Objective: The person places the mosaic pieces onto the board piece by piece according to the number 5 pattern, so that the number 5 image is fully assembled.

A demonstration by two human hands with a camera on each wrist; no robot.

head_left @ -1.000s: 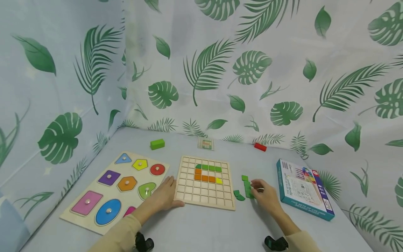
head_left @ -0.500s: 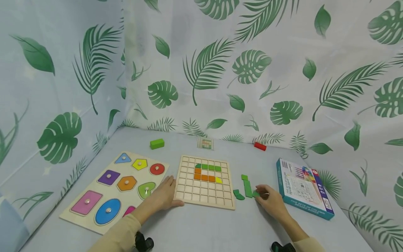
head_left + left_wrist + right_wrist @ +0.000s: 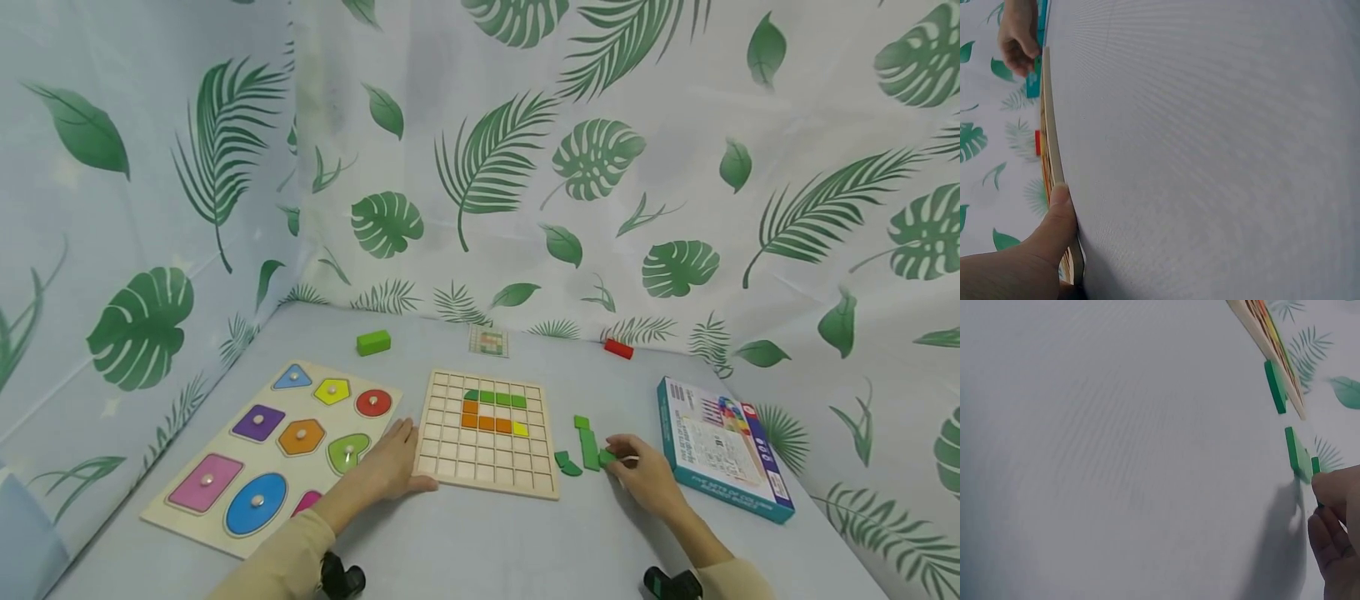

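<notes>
Right hand [image 3: 643, 473], pinching a green piece [image 3: 606, 457], has shifted toward the box [image 3: 726, 450]; left hand [image 3: 386, 468] rests outstretched against the board [image 3: 480, 465].

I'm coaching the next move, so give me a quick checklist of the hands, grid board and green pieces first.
1. Left hand at wooden grid board: ok, thumb touching its edge.
2. Right hand holding a green piece: ok, pinched in its fingers.
3. Held piece's full shape: cannot tell, fingers partly cover it.
4. Board has unfilled cells: ok, many show.
5. Direct slide from right hand to board: not ok, loose green tiles lie between.
</notes>
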